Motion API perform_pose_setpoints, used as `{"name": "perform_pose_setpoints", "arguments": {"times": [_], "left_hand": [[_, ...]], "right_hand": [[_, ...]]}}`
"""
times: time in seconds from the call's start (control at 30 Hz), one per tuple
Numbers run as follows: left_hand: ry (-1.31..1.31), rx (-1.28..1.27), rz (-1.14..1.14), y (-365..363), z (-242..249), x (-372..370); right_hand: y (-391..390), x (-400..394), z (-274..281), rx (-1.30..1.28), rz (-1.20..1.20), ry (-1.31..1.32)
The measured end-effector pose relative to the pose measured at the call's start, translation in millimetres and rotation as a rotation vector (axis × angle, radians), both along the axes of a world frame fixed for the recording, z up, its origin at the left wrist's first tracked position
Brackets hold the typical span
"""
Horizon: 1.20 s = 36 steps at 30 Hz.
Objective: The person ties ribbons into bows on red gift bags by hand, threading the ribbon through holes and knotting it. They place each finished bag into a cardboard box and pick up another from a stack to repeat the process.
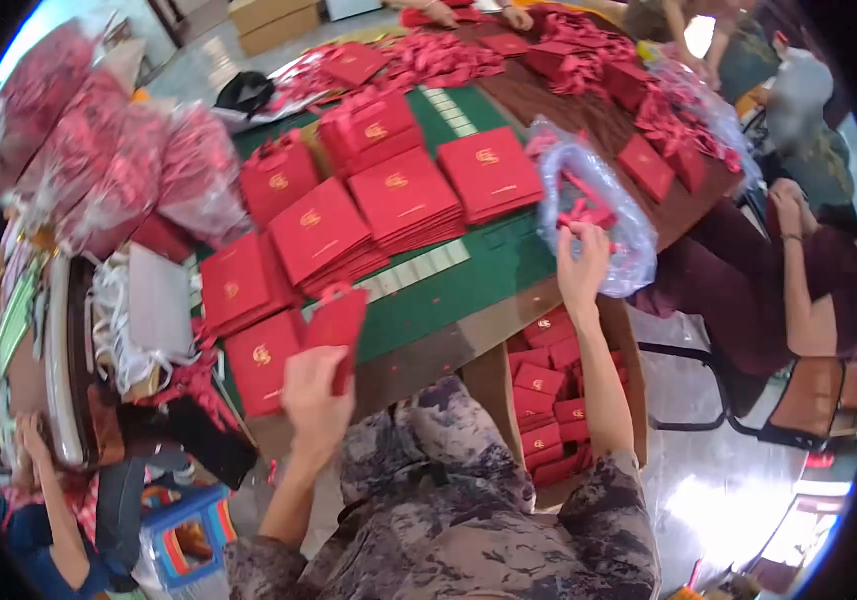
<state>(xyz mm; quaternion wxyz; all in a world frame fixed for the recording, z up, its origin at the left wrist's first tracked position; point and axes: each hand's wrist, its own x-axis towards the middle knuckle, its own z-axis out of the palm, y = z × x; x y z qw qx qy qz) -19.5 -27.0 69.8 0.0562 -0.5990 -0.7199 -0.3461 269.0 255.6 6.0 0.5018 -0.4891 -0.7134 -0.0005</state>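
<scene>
My left hand point(316, 395) is closed around a red gift bag point(338, 325), holding it upright at the near edge of the table; a pink ribbon shows at its top. Beside it lies a flat red gift bag point(261, 360) with a gold emblem. Over an open clear plastic bag point(638, 250), the fingers of my right hand point(585, 265) are closed on a red ribbon point(588, 212). More red ribbon lies inside the plastic. Several stacks of flat red gift bags point(323, 235) spread across the green tabletop point(508, 255).
Below the table edge, a cardboard box point(636, 400) holds several red packages. Bulging plastic sacks point(98, 150) stand at the left. Heaped ribbons point(438, 60) cover the far side, where other people's hands work. A person sits at the right near a chair point(798, 400).
</scene>
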Motion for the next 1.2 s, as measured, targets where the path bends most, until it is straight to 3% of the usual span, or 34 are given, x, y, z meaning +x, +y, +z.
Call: {"name": "perform_pose_setpoints", "arguments": {"times": [0.07,0.13,0.2,0.23,0.4,0.47,0.53,0.6,0.73,0.8,0.83,0.87,0.9,0.93,1.0,1.1,1.2], "left_hand": [[-0.024,-0.038,-0.070,0,-22,17],[-0.054,-0.099,-0.097,0,-43,35],[-0.079,-0.180,-0.082,1,-57,51],[-0.041,-0.175,-0.065,2,-75,56],[-0.201,-0.246,-0.071,3,-68,58],[-1.038,-0.223,0.007,1,-75,49],[-1.191,-0.077,-0.094,6,-80,34],[-1.400,-0.015,-0.057,5,-72,30],[-1.523,-0.035,-0.036,4,-75,23],[-1.767,-0.032,-0.024,0,-85,19],[-1.772,-0.031,-0.023,-2,-87,20],[-1.471,0.008,-0.005,-5,-89,21],[-1.168,0.045,0.013,-5,-85,21],[-1.171,0.044,0.014,-6,-80,20],[-0.503,0.011,0.002,-11,-67,19],[-0.448,0.041,-0.105,-9,-64,27],[-0.369,0.042,-0.165,-6,-61,27]], "right_hand": [[-32,-19,10,-0.039,0.081,0.109],[-64,-38,4,-0.356,0.194,0.322],[-100,-64,4,-0.567,0.454,0.621],[-115,-77,3,-0.600,0.487,0.581],[-178,-130,-3,-0.990,0.679,0.897],[-188,-137,-11,-1.044,0.707,0.863],[-196,-141,-8,-1.081,0.712,0.904],[-201,-145,-6,-1.079,0.722,0.884],[-205,-141,-8,-1.113,0.774,0.870],[-209,-135,-13,-1.135,0.776,0.820],[-213,-131,-15,-1.156,0.778,0.778],[-217,-127,-15,-1.158,0.776,0.775],[-220,-122,-12,-1.057,0.661,0.573],[-221,-119,-9,-0.950,0.545,0.376],[-219,-118,-1,-0.861,0.505,0.319],[-207,-129,15,-0.489,0.602,-0.012],[-201,-133,11,-0.622,0.698,-0.025]]}}
